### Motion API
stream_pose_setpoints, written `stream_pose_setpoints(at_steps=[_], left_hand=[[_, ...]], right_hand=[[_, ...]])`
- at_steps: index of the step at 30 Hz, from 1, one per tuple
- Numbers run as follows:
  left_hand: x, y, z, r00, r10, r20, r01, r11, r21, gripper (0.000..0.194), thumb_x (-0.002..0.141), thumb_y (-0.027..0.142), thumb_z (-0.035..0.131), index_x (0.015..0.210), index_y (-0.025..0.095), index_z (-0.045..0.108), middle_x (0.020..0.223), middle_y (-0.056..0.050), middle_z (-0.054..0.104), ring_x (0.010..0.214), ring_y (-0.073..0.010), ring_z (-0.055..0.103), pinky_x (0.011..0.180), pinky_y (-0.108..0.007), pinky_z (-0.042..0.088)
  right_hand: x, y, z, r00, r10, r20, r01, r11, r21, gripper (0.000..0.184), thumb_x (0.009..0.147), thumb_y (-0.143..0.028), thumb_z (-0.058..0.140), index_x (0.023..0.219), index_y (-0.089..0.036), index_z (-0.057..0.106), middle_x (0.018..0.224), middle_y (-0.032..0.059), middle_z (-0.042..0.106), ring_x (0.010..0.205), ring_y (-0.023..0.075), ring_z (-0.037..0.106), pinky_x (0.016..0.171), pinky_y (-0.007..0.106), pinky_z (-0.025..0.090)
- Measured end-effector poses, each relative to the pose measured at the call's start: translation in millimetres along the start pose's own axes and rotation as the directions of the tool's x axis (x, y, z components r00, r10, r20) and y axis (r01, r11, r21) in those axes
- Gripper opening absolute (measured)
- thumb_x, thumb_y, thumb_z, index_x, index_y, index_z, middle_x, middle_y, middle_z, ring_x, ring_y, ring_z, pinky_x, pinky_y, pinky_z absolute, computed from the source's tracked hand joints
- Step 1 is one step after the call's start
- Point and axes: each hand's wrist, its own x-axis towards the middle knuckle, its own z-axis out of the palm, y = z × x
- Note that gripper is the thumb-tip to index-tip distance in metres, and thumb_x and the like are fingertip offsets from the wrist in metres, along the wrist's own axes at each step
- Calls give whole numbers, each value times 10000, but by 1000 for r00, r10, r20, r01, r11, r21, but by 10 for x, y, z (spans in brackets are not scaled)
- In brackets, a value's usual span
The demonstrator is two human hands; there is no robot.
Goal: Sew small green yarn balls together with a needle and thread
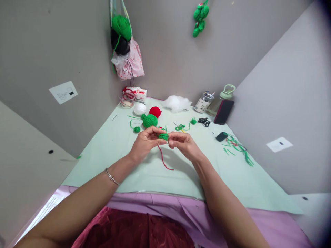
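Note:
A small green crocheted piece [163, 136] is pinched between the thumb and fingers of my left hand [148, 140], above the middle of the table. My right hand [181, 142] is closed in a pinch at the piece's right side. Something thin shows by its fingertips, too small to name. A red yarn tail [162, 159] hangs below the piece toward the tabletop. Just behind my left hand lie a green yarn ball [150, 121] and a smaller green ball [137, 129]. A red yarn ball [155, 111] and a white yarn ball [140, 109] sit further back.
White stuffing [177, 103] lies at the back of the pale green table cover [103, 165]. A pen cup [203, 103], a bottle [216, 105] and a phone [223, 112] stand at back right. Yarn scraps [239, 148] are at right. A bag [131, 62] hangs on the wall.

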Motion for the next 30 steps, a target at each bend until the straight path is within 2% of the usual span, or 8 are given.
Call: stream_pose_setpoints(at_steps=[6,11,15,18,20,22,25,30], left_hand=[[-11,-13,18,1000,-8,26,8,1000,-20,340,594,275,921,865,192,733,832,-8,703,796,-154,630,806,-323,516],[-16,-37,29,996,-30,79,33,999,-36,356,606,309,919,883,195,725,816,-7,706,731,-167,647,769,-351,525],[24,-78,-25,1000,-17,16,16,995,101,337,620,304,900,899,194,747,868,-16,709,807,-159,623,809,-323,491],[70,-167,-73,999,-40,29,30,958,287,296,634,273,869,903,196,771,864,-14,700,806,-150,582,812,-310,462],[99,-246,-95,994,-90,57,62,923,379,282,631,255,849,897,196,778,834,-12,691,787,-154,566,804,-316,453],[124,-324,-109,989,-132,70,88,893,442,272,619,245,836,880,194,778,816,-12,684,772,-162,559,796,-323,451],[150,-415,-131,984,-153,91,82,845,529,251,605,231,828,848,197,779,826,-18,683,793,-177,561,816,-337,449],[174,-539,-161,982,-148,121,36,765,643,257,601,209,831,855,218,789,835,-28,679,861,-208,566,842,-352,452]], right_hand=[[41,70,120,999,-3,-49,9,991,133,303,694,-334,881,885,-201,688,763,-14,631,623,104,518,625,276,437],[48,52,209,996,-19,-84,31,989,143,362,693,-340,876,939,-207,645,744,-29,621,610,100,538,615,266,454],[81,-7,138,996,4,-94,-9,999,-51,316,736,-317,811,988,-182,676,778,-1,676,641,117,600,662,290,501],[107,-56,-2,961,-47,-273,-26,966,-256,245,744,-300,755,934,-161,687,855,37,714,672,133,642,667,292,516],[115,-73,-108,920,-94,-382,-25,955,-297,227,750,-318,727,904,-158,680,846,41,719,643,123,633,645,278,508],[118,-70,-193,902,-99,-421,-33,955,-294,219,748,-330,714,875,-157,673,781,30,706,611,114,611,620,263,492],[121,-35,-249,912,-49,-408,-102,936,-338,180,731,-317,698,802,-154,666,665,-1,647,557,103,566,576,246,458],[118,20,-199,962,81,-261,-207,840,-502,118,730,-252,655,743,-141,693,625,-3,628,571,110,563,583,240,431]])
